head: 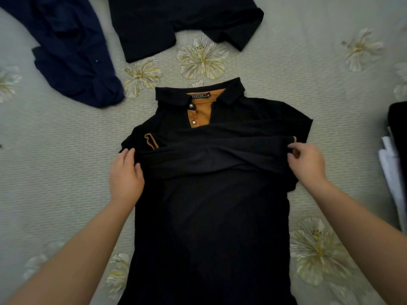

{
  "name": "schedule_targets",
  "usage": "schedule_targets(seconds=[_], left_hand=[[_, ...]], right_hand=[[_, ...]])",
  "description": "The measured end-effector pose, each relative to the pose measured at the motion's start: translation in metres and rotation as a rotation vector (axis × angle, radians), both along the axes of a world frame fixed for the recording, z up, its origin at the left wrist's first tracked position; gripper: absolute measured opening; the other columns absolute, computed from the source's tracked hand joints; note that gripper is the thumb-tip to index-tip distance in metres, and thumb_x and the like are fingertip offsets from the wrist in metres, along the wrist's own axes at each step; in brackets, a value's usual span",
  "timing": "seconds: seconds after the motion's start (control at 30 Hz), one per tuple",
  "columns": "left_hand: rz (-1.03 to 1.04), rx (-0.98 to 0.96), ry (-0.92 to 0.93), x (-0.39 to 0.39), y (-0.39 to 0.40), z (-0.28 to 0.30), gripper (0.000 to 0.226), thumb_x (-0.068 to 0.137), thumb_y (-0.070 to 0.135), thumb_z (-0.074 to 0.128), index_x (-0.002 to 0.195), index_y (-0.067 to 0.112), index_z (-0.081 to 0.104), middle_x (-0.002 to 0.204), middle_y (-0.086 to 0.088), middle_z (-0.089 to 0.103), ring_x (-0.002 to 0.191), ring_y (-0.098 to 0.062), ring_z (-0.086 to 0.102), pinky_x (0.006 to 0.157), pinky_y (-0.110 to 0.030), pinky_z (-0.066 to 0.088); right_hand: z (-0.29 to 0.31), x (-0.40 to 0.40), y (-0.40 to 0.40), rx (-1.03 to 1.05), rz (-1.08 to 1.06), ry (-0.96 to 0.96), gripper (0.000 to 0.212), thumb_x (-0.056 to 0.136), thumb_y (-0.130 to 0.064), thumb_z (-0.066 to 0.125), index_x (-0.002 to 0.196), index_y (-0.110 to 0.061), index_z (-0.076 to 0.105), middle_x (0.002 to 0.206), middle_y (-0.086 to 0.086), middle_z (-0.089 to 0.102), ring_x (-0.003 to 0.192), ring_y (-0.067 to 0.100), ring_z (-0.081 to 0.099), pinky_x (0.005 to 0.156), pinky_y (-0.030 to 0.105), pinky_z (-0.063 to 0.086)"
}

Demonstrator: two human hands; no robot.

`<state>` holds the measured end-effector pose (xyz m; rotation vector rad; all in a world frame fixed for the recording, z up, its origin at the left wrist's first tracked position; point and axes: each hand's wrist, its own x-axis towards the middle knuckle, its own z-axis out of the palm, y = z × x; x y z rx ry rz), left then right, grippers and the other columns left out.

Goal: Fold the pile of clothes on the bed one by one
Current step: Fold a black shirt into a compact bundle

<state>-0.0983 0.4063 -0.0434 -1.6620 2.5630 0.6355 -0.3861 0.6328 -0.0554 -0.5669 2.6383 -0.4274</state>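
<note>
I am seeing the black polo shirt point(211, 216) lying collar-up on the flowered bedspread point(286, 84), its hem running off the bottom edge, so the lower end is cut off. My left hand point(125, 175) is pinching the shirt's left side fold, fingertips tucked under the cloth and partly hidden. My right hand point(307, 164) is gripping the folded-over sleeve at its tan-trimmed cuff. A navy garment point(70, 53) and a black garment point(176, 20) are lying beyond, both cropped by the top edge. At the right edge, a dark and white stack point(394, 164) is showing too little to identify
</note>
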Motion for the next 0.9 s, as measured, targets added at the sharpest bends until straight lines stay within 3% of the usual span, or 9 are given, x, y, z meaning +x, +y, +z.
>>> schedule_targets(seconds=[0.17,0.27,0.37,0.47,0.53,0.6,0.7,0.8,0.9], left_hand=[[-0.116,0.102,-0.023,0.002,-0.030,0.004,0.042,0.088,0.020,0.036,0.100,-0.008,0.064,0.094,-0.026,0.065,0.096,-0.042,0.056,0.088,-0.043,0.038],[0.041,0.305,0.147,0.004,-0.042,0.014,0.039,0.084,0.021,0.034,0.086,-0.001,0.067,0.088,-0.014,0.061,0.091,-0.028,0.053,0.075,-0.030,0.035],[-0.016,0.472,0.083,0.006,-0.057,0.015,0.028,0.088,0.005,0.048,0.063,0.014,0.056,0.074,-0.008,0.055,0.076,-0.022,0.049,0.064,-0.027,0.034],[-0.091,0.570,0.077,0.006,-0.066,0.019,0.032,0.090,0.003,0.050,0.062,0.020,0.051,0.068,0.003,0.049,0.068,-0.014,0.045,0.060,-0.016,0.032],[0.031,0.561,0.239,0.007,-0.071,0.022,0.031,0.093,0.006,0.045,0.066,0.021,0.051,0.073,0.008,0.051,0.068,-0.005,0.046,0.063,-0.012,0.033],[0.162,0.512,0.408,0.006,-0.076,0.024,0.031,0.095,0.007,0.041,0.069,0.022,0.049,0.075,0.007,0.051,0.071,-0.004,0.045,0.068,-0.014,0.034],[0.157,0.485,0.467,-0.002,-0.083,0.025,0.032,0.095,0.005,0.038,0.068,0.021,0.045,0.069,0.002,0.043,0.065,-0.007,0.038,0.065,-0.019,0.033],[-0.040,0.475,0.246,-0.012,-0.088,0.023,0.025,0.095,0.006,0.039,0.073,0.016,0.045,0.069,-0.001,0.045,0.063,-0.011,0.040,0.063,-0.022,0.036],[-0.241,0.369,-0.102,-0.013,-0.094,0.013,0.013,0.096,0.008,0.038,0.084,0.009,0.044,0.082,-0.012,0.049,0.074,-0.023,0.043,0.067,-0.030,0.030]], right_hand=[[0.016,-0.008,-0.008,-0.183,-0.074,0.057,0.015,0.081,-0.002,0.056,0.089,-0.006,0.068,0.085,0.008,0.059,0.076,0.017,0.054,0.069,0.014,0.031],[0.028,-0.012,-0.015,-0.458,-0.280,-0.108,0.029,0.079,0.004,0.050,0.065,-0.022,0.057,0.066,-0.005,0.056,0.049,-0.003,0.049,0.050,0.011,0.037],[0.034,-0.012,-0.017,-0.559,-0.371,-0.186,0.039,0.079,0.006,0.045,0.062,-0.028,0.052,0.049,-0.016,0.054,0.036,-0.003,0.042,0.037,0.008,0.032],[0.027,-0.011,-0.018,-0.486,-0.472,-0.207,0.039,0.080,0.005,0.045,0.061,-0.027,0.054,0.060,-0.006,0.052,0.046,0.003,0.044,0.035,0.009,0.034],[0.021,-0.011,-0.013,-0.386,-0.464,-0.174,0.033,0.080,0.005,0.044,0.066,-0.020,0.058,0.064,-0.002,0.051,0.052,0.009,0.043,0.035,0.008,0.035],[0.016,-0.010,-0.007,-0.311,-0.411,-0.122,0.031,0.078,0.008,0.041,0.075,-0.017,0.060,0.073,0.004,0.054,0.057,0.014,0.046,0.042,0.011,0.039],[0.010,-0.006,-0.001,-0.268,-0.431,-0.096,0.038,0.080,0.010,0.035,0.070,-0.019,0.057,0.088,0.012,0.056,0.066,0.021,0.050,0.056,0.025,0.039],[0.010,-0.002,0.001,-0.175,-0.389,0.027,0.035,0.079,0.013,0.035,0.089,-0.002,0.065,0.106,0.024,0.056,0.094,0.035,0.055,0.078,0.029,0.041],[0.019,0.002,-0.002,-0.158,-0.431,0.105,0.034,0.081,0.014,0.037,0.103,0.004,0.061,0.120,0.026,0.047,0.106,0.034,0.049,0.075,0.002,0.027]])
